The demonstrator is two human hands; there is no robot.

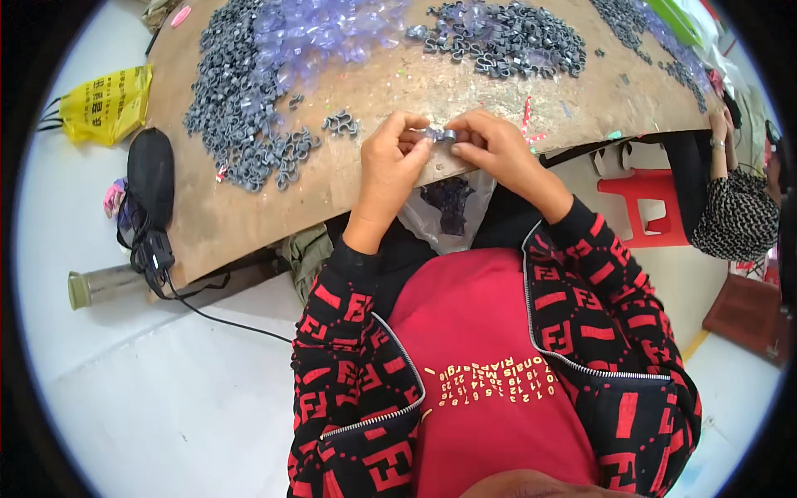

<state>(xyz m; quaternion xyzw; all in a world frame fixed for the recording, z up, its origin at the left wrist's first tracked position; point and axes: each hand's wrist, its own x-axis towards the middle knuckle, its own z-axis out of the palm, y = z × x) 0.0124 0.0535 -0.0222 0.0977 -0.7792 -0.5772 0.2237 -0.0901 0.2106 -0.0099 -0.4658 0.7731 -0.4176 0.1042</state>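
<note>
Near the front edge of the table, my left hand [390, 158] and my right hand [502, 149] are close together with fingertips pinched. Between them is a small grey plastic clip [440, 134] with a shiny, clear-looking part; its exact form is too small to tell. Both hands grip it from either side. A few loose curved grey clips [340, 124] lie on the wood just left of my left hand. Beneath my hands, at the table edge over my lap, a clear plastic bag [448, 212] holds dark pieces.
Grey clips form a big pile [237, 133] at left and another [519, 41] at the back. Clear purplish plastic pieces [311, 37] lie between. A black pouch [151, 178] with a cable and a yellow bag [108, 104] hang left. A co-worker's hand [721, 124] and a red stool [643, 203] are right.
</note>
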